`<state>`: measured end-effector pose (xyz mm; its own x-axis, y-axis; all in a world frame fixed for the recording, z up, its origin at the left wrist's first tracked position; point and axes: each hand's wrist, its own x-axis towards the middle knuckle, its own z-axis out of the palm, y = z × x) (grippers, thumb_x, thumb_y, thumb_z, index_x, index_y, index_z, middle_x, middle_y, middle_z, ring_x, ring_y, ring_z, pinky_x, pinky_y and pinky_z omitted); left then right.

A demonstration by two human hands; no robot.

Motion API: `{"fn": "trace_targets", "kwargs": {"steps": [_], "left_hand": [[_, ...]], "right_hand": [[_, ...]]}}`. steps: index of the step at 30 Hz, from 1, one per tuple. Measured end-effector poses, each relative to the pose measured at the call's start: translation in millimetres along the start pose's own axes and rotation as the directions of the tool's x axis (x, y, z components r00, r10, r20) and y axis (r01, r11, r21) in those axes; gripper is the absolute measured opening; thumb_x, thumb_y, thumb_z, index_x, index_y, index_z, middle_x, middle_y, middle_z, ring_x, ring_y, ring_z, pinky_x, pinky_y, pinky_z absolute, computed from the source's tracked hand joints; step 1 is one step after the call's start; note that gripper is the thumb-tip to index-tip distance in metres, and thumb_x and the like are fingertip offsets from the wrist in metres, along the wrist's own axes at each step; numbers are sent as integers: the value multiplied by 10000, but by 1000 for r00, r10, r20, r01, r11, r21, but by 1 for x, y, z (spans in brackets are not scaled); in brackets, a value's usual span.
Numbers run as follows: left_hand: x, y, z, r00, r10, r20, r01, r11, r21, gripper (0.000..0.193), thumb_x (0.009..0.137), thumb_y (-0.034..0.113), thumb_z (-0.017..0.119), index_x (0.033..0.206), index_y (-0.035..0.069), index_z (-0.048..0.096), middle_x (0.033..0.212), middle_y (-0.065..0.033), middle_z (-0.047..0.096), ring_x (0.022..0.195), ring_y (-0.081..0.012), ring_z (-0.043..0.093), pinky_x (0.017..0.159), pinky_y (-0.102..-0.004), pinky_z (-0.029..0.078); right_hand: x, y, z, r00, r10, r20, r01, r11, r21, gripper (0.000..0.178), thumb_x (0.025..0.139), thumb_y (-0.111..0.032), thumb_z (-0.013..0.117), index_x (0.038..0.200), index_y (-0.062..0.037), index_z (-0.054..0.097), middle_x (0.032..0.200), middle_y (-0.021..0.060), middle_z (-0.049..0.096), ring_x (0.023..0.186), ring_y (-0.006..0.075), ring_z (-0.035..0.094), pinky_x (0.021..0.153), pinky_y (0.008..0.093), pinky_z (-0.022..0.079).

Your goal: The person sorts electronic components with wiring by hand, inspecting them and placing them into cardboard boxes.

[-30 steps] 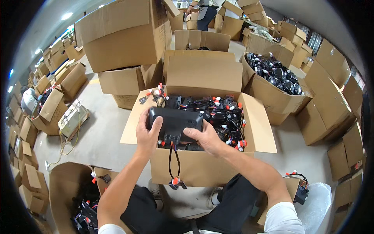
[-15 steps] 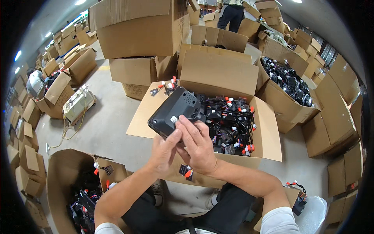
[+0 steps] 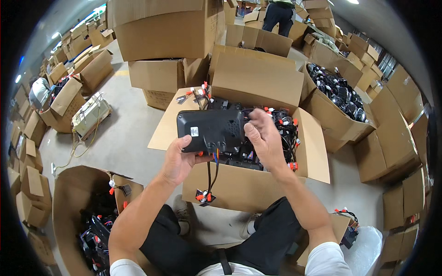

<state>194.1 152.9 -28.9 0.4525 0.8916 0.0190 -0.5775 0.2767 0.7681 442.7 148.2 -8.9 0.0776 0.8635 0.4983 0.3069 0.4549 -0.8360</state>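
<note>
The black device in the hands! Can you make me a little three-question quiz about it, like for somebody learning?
1. Which hand grips the lower left corner of the black device?
2. True or false: its cables stick up above it.
3. What colour is its sticker: a) red, b) white, c) green?

Key:
1. The left hand.
2. False; the cables hang down below it.
3. b) white.
</note>
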Motion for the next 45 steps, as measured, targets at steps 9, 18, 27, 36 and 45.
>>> {"fn": "trace_targets", "kwargs": {"steps": [9, 18, 27, 36, 45], "left_hand": [[2, -25, -4, 988, -128, 88, 127, 992, 14, 591, 931, 321, 631, 1398, 4, 457, 1273, -140, 624, 1143, -243, 629, 1014, -454, 516], [11, -50, 14, 796, -591, 129, 306, 577, 758, 172, 909, 69, 710, 1047, -26, 672, 896, -66, 723, 835, -139, 691, 808, -287, 553], [105, -24, -59, 836, 470, 284, -184, -247, 951, 198, 828, 12, 609, 997, 39, 708, 955, -134, 702, 1045, -306, 642, 1030, -440, 396], [172, -98, -33, 766, 381, 518, -199, -625, 755, 326, 806, 36, 599, 1131, 46, 608, 1190, -153, 554, 1271, -329, 481, 1093, -495, 351], [148, -150, -79, 871, -194, 452, -479, -545, 688, 352, 833, 57, 617, 1184, 24, 619, 1334, -134, 553, 1372, -286, 449, 1087, -413, 407]], "right_hand": [[-3, -8, -32, 859, 365, 360, -491, 788, 372, 690, 777, -252, 875, 1288, 54, 528, 1076, 99, 650, 994, 163, 625, 908, 308, 516], [41, 41, -86, 896, 444, 18, -320, 616, 720, 367, 951, -330, 671, 1188, -55, 622, 1119, 59, 710, 970, 164, 701, 881, 319, 584], [-20, 178, -99, 431, 826, 362, -893, 334, 301, 289, 909, -344, 710, 1069, -110, 655, 962, 43, 725, 815, 183, 693, 746, 376, 584], [-34, 248, -55, 528, 817, 233, -836, 451, 314, 378, 945, -217, 711, 1197, 16, 552, 1146, 114, 659, 1074, 221, 636, 951, 412, 534], [-34, 243, -52, 378, 811, 447, -909, 234, 344, 498, 995, -271, 648, 1309, 89, 509, 1269, 166, 614, 1208, 260, 567, 1069, 480, 449]]}}
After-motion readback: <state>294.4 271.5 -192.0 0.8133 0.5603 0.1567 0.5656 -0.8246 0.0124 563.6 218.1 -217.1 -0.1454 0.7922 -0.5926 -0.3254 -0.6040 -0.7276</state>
